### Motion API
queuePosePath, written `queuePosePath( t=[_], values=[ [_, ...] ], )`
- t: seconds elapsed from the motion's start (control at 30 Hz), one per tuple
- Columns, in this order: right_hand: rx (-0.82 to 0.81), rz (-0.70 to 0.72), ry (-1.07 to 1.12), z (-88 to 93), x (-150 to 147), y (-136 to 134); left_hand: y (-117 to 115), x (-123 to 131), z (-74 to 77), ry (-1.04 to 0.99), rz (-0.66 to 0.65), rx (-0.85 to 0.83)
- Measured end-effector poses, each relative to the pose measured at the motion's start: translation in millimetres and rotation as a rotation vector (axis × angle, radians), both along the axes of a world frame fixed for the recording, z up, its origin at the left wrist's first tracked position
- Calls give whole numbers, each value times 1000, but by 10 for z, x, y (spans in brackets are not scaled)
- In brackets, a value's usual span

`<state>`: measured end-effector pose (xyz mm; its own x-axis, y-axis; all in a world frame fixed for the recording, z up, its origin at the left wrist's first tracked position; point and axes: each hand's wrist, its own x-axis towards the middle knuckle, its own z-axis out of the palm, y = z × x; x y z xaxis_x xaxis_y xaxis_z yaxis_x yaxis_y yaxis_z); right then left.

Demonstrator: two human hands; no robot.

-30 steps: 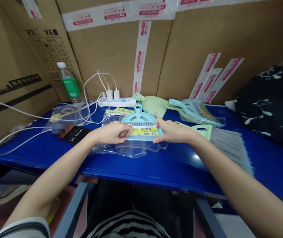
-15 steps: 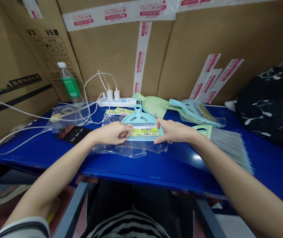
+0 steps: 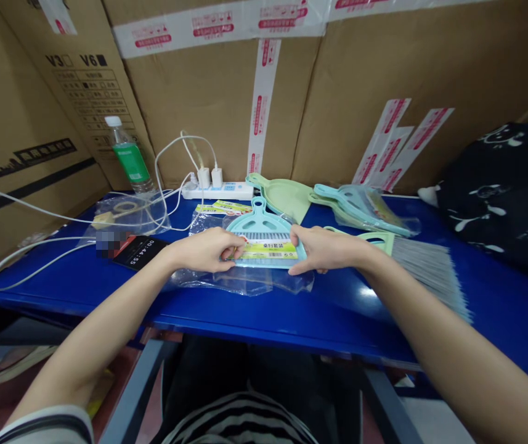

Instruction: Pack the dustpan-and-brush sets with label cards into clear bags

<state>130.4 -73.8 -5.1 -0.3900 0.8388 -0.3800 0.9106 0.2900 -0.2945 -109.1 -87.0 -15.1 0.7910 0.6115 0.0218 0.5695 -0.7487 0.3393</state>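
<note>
A light blue dustpan (image 3: 259, 211) lies in the middle of the table with its handle pointing away from me. Across its pan are grey bristles (image 3: 264, 235) and a yellow-green label (image 3: 270, 248). My left hand (image 3: 211, 249) is closed at the pan's left edge, its curled fingers against the label's left end. At the right edge my right hand (image 3: 321, 248) grips the pan, thumb toward me and other fingers partly hidden. Clear plastic wrapping (image 3: 245, 281) lies under and in front of the dustpan.
Behind are a green dustpan (image 3: 286, 194) and wrapped dustpans (image 3: 365, 208). A grey-bristled brush (image 3: 430, 271) lies to the right. On the left are a phone (image 3: 141, 251), white cables (image 3: 37, 240) and a bottle (image 3: 132, 161). A power strip (image 3: 231, 191) stands against the cardboard.
The label and the pan's near edge have shifted slightly toward me, both hands staying on the dustpan. Otherwise the view has moved only a little.
</note>
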Motion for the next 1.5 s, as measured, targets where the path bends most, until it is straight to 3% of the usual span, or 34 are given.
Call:
queuePosePath(
  t=[0.4, 0.6, 0.8, 1.0, 1.3, 1.5],
  values=[
    [-45, 101, -52, -18, 17, 41, -44, 7, 16, 77, -8, -29],
    [178, 151, -191, -22, -20, 30, -54, -4, 23, 94, -39, -58],
    [242, 130, -234, 18, -53, 0, -71, -9, 54, 108, -80, -57],
    [239, 250, -125, 28, -87, -1, -104, 21, 46, 169, -34, -11],
    [83, 330, 58, 36, -74, 5, -203, 105, 47, 239, -1, 110],
    [212, 401, 46, -43, -110, 0, -231, 143, 10, 135, -85, 101]
  ],
)
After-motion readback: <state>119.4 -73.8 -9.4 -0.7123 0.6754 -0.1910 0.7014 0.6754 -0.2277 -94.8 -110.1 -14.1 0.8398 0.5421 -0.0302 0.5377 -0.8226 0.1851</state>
